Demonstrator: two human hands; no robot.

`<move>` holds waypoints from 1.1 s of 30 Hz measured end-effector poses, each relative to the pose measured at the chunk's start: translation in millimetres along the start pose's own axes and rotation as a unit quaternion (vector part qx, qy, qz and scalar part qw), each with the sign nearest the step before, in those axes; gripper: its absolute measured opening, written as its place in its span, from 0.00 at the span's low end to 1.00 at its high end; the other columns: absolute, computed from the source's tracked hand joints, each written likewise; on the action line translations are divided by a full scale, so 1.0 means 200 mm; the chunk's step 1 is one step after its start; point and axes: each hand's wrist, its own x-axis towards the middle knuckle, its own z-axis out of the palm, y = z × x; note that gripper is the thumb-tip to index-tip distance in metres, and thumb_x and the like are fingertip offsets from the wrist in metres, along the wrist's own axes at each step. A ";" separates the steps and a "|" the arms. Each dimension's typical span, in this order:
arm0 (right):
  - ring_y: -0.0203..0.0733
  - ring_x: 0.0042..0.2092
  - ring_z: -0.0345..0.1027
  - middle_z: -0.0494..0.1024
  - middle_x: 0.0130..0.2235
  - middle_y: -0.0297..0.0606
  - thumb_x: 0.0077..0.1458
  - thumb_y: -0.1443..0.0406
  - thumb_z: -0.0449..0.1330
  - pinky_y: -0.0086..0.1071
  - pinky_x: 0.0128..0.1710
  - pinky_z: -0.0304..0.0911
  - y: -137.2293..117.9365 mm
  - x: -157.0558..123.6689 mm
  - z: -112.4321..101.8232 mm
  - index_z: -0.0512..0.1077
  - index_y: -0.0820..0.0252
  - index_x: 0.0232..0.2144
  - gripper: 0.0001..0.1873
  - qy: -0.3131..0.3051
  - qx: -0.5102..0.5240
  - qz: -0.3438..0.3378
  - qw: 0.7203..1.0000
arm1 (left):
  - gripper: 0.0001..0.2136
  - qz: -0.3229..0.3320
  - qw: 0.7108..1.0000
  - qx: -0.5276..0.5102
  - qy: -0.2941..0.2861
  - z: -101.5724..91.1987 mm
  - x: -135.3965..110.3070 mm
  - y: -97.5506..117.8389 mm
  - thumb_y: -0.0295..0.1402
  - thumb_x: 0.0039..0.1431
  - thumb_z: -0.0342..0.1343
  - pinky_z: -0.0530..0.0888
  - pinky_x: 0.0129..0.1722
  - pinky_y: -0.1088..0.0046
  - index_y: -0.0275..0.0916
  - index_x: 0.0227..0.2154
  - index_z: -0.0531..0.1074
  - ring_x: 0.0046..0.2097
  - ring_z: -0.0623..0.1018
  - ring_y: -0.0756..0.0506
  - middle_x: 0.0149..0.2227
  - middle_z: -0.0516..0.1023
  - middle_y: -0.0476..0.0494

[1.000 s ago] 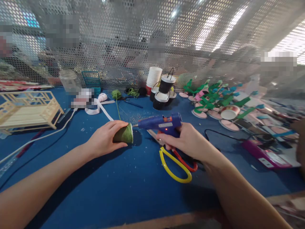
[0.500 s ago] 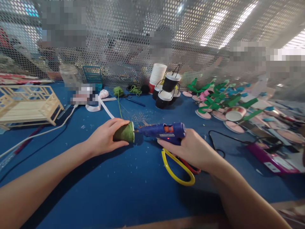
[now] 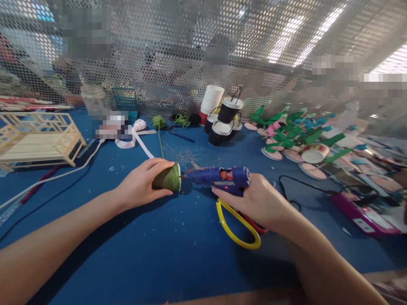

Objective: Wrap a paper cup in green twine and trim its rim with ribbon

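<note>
My left hand [image 3: 143, 184] grips a small paper cup [image 3: 168, 178] wrapped in green yarn, lying sideways with its white rim to the right. A strand runs from it up to a ball of green yarn [image 3: 158, 122]. In my right hand [image 3: 254, 197] is a blue hot glue gun [image 3: 219, 176] with a small red light. Its nozzle points left, at or very near the cup's rim; whether they touch I cannot tell. Under my right hand lie scissors with yellow and red handles [image 3: 237, 228], partly hidden.
Behind stand black cups with handles [image 3: 219, 133] and a stack of white cups [image 3: 211, 99]. Green paper plants on pink discs [image 3: 281, 142] crowd the right, near a purple power strip [image 3: 362, 214]. A wooden model bed [image 3: 38, 144] and white ribbon [image 3: 141, 142] are left.
Both hands, the cup and the glue gun appear shifted very slightly right, along with the whole view. Both grips stay the same.
</note>
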 end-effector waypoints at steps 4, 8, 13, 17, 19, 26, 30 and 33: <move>0.28 0.16 0.43 0.52 0.13 0.25 0.43 0.61 0.58 0.24 0.12 0.44 -0.01 0.00 0.00 0.56 0.58 0.14 0.16 -0.007 -0.012 -0.002 1.000 | 0.25 0.007 1.000 0.007 0.008 0.00 0.00 0.00 0.36 0.50 0.58 0.69 0.49 0.59 0.40 0.50 0.58 0.51 0.68 0.41 0.49 0.67 0.37; 0.27 0.16 0.41 0.51 0.13 0.24 0.44 0.61 0.58 0.25 0.12 0.44 -0.01 0.00 0.00 0.56 0.57 0.14 0.16 0.011 -0.016 -0.006 1.000 | 0.25 0.020 1.000 0.012 0.016 0.00 -0.01 0.01 0.36 0.50 0.59 0.69 0.49 0.60 0.40 0.50 0.58 0.51 0.69 0.41 0.49 0.67 0.38; 0.28 0.17 0.41 0.51 0.13 0.25 0.43 0.61 0.58 0.24 0.12 0.44 -0.01 -0.01 -0.01 0.55 0.57 0.13 0.16 -0.001 -0.019 -0.001 1.000 | 0.25 0.030 0.999 0.017 0.018 0.01 -0.01 0.01 0.36 0.50 0.58 0.70 0.49 0.60 0.40 0.50 0.57 0.51 0.68 0.41 0.49 0.67 0.38; 0.28 0.17 0.43 0.53 0.14 0.26 0.43 0.60 0.58 0.24 0.13 0.45 -0.01 -0.01 -0.01 0.55 0.58 0.13 0.17 0.007 -0.022 0.001 1.000 | 0.24 0.040 0.998 0.028 0.026 0.01 -0.01 0.01 0.35 0.50 0.58 0.70 0.49 0.61 0.39 0.50 0.58 0.50 0.68 0.41 0.48 0.67 0.37; 0.28 0.17 0.44 0.53 0.14 0.26 0.43 0.60 0.58 0.24 0.13 0.45 -0.02 -0.01 -0.01 0.56 0.58 0.13 0.17 0.002 -0.021 0.007 1.000 | 0.24 0.046 0.998 0.036 0.031 0.01 -0.01 0.01 0.35 0.50 0.58 0.70 0.48 0.61 0.38 0.49 0.58 0.50 0.69 0.41 0.48 0.68 0.37; 0.28 0.16 0.41 0.51 0.13 0.25 0.43 0.60 0.58 0.25 0.13 0.44 -0.02 -0.01 -0.01 0.53 0.57 0.13 0.18 0.001 -0.022 0.006 1.000 | 0.24 0.046 0.998 0.037 0.031 0.01 -0.02 0.02 0.35 0.50 0.58 0.70 0.48 0.60 0.40 0.50 0.58 0.50 0.69 0.41 0.48 0.68 0.37; 0.29 0.17 0.43 0.52 0.14 0.26 0.43 0.59 0.58 0.25 0.14 0.46 -0.01 -0.01 -0.01 0.53 0.57 0.12 0.19 0.014 -0.029 -0.011 0.999 | 0.24 0.049 0.998 0.036 0.032 0.00 -0.01 0.02 0.35 0.50 0.58 0.70 0.48 0.60 0.39 0.49 0.59 0.50 0.69 0.41 0.48 0.68 0.37; 0.28 0.17 0.42 0.52 0.14 0.26 0.43 0.60 0.58 0.24 0.13 0.45 -0.02 -0.01 -0.02 0.54 0.58 0.12 0.18 0.005 -0.032 -0.015 0.999 | 0.24 0.052 0.997 0.033 0.036 0.01 -0.02 0.02 0.34 0.50 0.59 0.70 0.48 0.61 0.39 0.50 0.59 0.50 0.69 0.41 0.48 0.68 0.37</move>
